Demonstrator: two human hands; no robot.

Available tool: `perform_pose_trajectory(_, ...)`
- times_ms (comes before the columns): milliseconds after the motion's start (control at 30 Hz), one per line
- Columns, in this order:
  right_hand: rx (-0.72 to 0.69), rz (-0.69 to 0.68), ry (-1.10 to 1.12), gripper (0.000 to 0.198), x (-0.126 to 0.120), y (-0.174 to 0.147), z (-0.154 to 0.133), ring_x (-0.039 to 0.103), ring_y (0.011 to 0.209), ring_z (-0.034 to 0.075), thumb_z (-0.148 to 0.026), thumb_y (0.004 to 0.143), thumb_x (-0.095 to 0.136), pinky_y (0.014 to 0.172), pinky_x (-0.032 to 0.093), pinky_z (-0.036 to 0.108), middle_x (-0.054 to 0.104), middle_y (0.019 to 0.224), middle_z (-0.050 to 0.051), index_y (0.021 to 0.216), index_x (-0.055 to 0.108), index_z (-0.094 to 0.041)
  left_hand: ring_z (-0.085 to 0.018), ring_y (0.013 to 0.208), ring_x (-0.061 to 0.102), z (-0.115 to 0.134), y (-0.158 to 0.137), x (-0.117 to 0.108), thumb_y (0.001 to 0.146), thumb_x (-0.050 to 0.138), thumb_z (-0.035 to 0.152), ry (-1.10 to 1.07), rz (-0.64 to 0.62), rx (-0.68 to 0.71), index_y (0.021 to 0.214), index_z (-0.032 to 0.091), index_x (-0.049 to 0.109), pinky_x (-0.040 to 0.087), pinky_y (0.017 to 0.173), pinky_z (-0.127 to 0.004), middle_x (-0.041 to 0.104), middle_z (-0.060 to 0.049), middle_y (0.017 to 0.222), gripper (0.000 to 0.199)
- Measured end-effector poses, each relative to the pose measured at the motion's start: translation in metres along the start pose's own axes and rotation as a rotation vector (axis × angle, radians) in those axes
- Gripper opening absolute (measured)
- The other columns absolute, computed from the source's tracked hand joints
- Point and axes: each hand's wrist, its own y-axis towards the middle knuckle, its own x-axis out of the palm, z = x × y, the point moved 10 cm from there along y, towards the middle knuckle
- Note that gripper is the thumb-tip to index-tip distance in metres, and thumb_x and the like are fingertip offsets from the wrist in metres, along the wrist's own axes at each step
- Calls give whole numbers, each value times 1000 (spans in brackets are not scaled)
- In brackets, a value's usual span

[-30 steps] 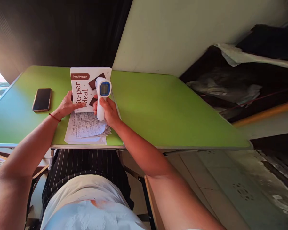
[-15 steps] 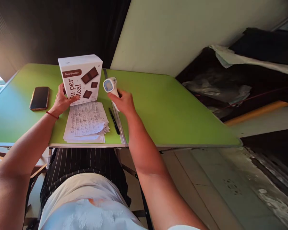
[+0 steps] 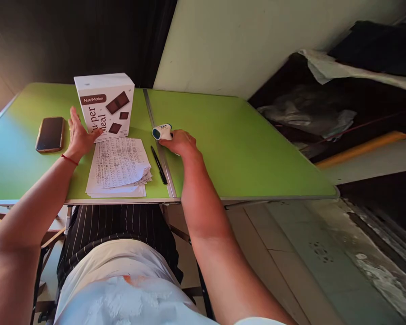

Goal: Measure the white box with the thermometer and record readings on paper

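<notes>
A white NutriMotion box (image 3: 106,108) with brown pictures stands upright on the green folding table (image 3: 243,149). My left hand (image 3: 81,137) is open at its lower left, fingers spread, thumb in front of the box's lower corner; whether the thumb touches it I cannot tell. My right hand (image 3: 182,143) grips a white infrared thermometer (image 3: 163,132), low over the table right of the metal seam. Most of the thermometer's handle is hidden under my fingers. Handwritten sheets of paper (image 3: 118,167) lie in front of the box, with a black pen (image 3: 159,165) beside them.
A phone (image 3: 50,134) in a brown-edged case lies at the left of the table. Behind the table are a dark panel (image 3: 88,36) and a pale wall (image 3: 213,45). A cluttered shelf (image 3: 311,113) with plastic bags is at the right.
My left hand has loosened from the box, its fingers now spread. My right hand has lowered the thermometer toward the table and tipped it over. The view has shifted slightly.
</notes>
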Motion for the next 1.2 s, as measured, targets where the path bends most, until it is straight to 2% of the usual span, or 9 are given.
perform_pose_trajectory(67, -8, 14, 1, 48, -2, -3, -1, 71, 119, 36, -45, 90, 72, 98, 55, 47, 74, 125, 22, 124, 74, -11, -48, 159, 12, 27, -6, -17, 61, 100, 53, 153, 142, 42, 154, 28, 32, 16, 130, -70, 35, -16, 161, 118)
perform_pose_trajectory(167, -51, 153, 8, 56, -21, -13, -8, 64, 128, 38, -39, 84, 81, 105, 52, 50, 67, 134, 24, 130, 69, -8, -43, 160, 14, 86, -18, -5, 83, 86, 58, 161, 30, 174, 150, 29, 40, 23, 126, -68, 45, -11, 155, 86)
perform_pose_trajectory(267, -110, 169, 52, 39, -29, -25, -19, 69, 110, 32, -36, 85, 80, 96, 55, 47, 74, 114, 17, 116, 73, -13, -40, 132, 55, 130, -41, 42, 82, 84, 64, 108, -351, 264, 121, 25, 65, 42, 114, -62, 65, -9, 124, 58)
perform_pose_trajectory(367, -197, -92, 35, 18, -4, -32, -31, 67, 78, 25, -35, 83, 81, 77, 54, 40, 69, 72, 5, 84, 73, -20, -34, 107, 66, 151, -77, 92, 80, 82, 66, 77, -747, 360, 102, 25, 74, 50, 103, -53, 69, -7, 111, 47)
perform_pose_trajectory(567, -325, -110, -46, 20, 4, -42, -38, 63, 72, 21, -15, 78, 76, 69, 47, 34, 72, 79, 4, 97, 74, -21, -33, 105, 63, 135, -89, 111, 98, 57, 61, 228, -812, 356, 118, 20, 76, 50, 101, -51, 65, -15, 111, 49)
perform_pose_trajectory(767, -418, -35, -114, 33, 11, -55, -38, 69, 88, 25, -11, 79, 66, 76, 47, 35, 78, 96, 9, 109, 77, -21, -41, 121, 56, 115, -89, 117, 89, 62, 65, 409, -824, 263, 128, 10, 70, 43, 109, -60, 58, -23, 131, 68)
perform_pose_trajectory(933, -420, 63, 508, 23, 11, -37, -17, 60, 67, 18, -26, 84, 59, 67, 48, 33, 67, 73, 1, 98, 78, -22, -41, 123, 53, 112, -93, 122, 83, 64, 76, 456, -835, 288, 130, 16, 68, 40, 110, -60, 57, -21, 131, 76)
perform_pose_trajectory(1067, -510, 124, 1079, 31, 4, -35, -20, 62, 72, 17, -51, 86, 67, 68, 54, 34, 65, 83, 0, 106, 72, -28, -42, 124, 52, 110, -95, 124, 82, 64, 76, 501, -843, 285, 133, 17, 67, 38, 110, -60, 56, -22, 134, 78)
perform_pose_trajectory(1200, -544, 81, 1242, 44, 15, -58, -43, 56, 63, 14, -70, 81, 72, 60, 52, 31, 56, 73, -3, 95, 64, -29, -42, 127, 50, 109, -95, 125, 77, 69, 77, 502, -840, 256, 134, 18, 66, 36, 112, -60, 55, -21, 135, 82)
